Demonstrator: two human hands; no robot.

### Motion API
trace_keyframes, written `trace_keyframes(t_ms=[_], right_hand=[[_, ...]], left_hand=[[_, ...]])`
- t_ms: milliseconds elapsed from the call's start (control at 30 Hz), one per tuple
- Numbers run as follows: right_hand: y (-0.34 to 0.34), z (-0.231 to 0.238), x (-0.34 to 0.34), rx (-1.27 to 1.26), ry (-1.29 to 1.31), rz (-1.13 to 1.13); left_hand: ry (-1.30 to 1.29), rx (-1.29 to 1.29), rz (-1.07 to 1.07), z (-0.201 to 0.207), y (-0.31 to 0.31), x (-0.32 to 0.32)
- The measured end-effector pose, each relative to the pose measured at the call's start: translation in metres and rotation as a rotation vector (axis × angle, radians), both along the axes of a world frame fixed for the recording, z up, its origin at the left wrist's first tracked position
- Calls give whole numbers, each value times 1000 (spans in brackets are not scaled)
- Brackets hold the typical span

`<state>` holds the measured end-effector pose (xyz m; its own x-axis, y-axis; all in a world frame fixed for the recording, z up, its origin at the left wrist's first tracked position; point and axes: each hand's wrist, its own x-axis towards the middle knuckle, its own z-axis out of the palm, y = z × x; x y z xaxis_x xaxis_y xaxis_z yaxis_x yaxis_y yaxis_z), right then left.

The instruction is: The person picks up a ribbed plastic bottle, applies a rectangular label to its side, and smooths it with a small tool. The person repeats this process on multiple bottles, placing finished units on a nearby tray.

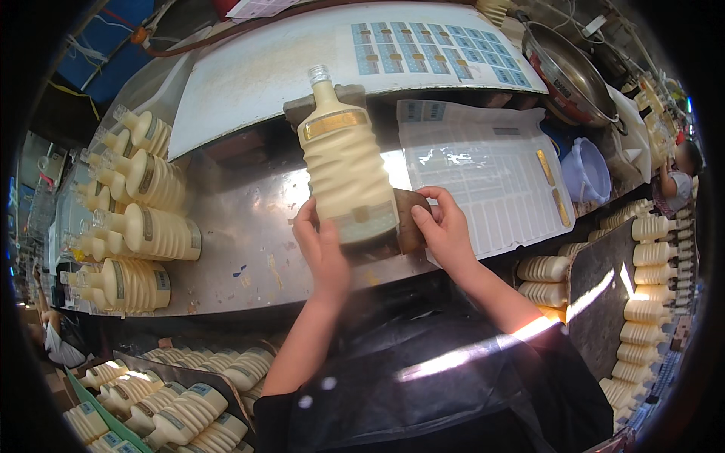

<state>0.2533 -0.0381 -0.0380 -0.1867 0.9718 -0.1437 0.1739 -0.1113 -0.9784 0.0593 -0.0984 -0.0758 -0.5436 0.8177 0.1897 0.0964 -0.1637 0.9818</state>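
A cream bottle (341, 166) with ridged sides and a clear threaded neck lies before me, its neck pointing away. A gold band crosses its shoulder, and a pale blue label (362, 220) sits near its base. My left hand (321, 245) is closed on the bottle's lower left side, fingers partly under it. Pinched between the thumb and fingers of my right hand (445, 226) is a flat brown pad (411, 219), its edge against the bottle's lower right side. A grey block (352, 93) shows behind the bottle's neck.
Sheets of blue labels (430, 49) lie on a white board at the back. Gold strips (553, 189) rest on a plastic sheet at right, beside a lavender bucket (585, 172) and a large pan (568, 72). More bottles (155, 226) are stacked at left; crates (181, 411) hold others below.
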Motion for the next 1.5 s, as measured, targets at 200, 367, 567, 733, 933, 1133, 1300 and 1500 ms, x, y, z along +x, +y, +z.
trace_keyframes(t_ms=[200, 367, 567, 733, 933, 1133, 1300, 1500], right_hand=[[-7, 31, -12, 724, -297, -5], [-24, 60, -28, 1255, -365, 448], [-22, 76, -35, 1304, -536, 287], [-37, 87, -41, 1328, -528, 429], [-45, 97, -58, 1291, -541, 534], [-11, 69, -25, 789, -411, 149], [17, 15, 9, 203, -203, 130], [24, -59, 26, 29, 35, 50]], left_hand=[[32, 20, -139, -12, -16, -19], [587, 57, -4, 3, -13, -20], [660, 138, 122, 31, -15, -12], [710, 175, 170, 38, -12, -7], [756, 217, 192, 31, -6, -5], [571, 137, 37, 39, -14, -1], [332, -39, 57, 41, -10, 2], [210, -4, 38, 28, 5, 7]])
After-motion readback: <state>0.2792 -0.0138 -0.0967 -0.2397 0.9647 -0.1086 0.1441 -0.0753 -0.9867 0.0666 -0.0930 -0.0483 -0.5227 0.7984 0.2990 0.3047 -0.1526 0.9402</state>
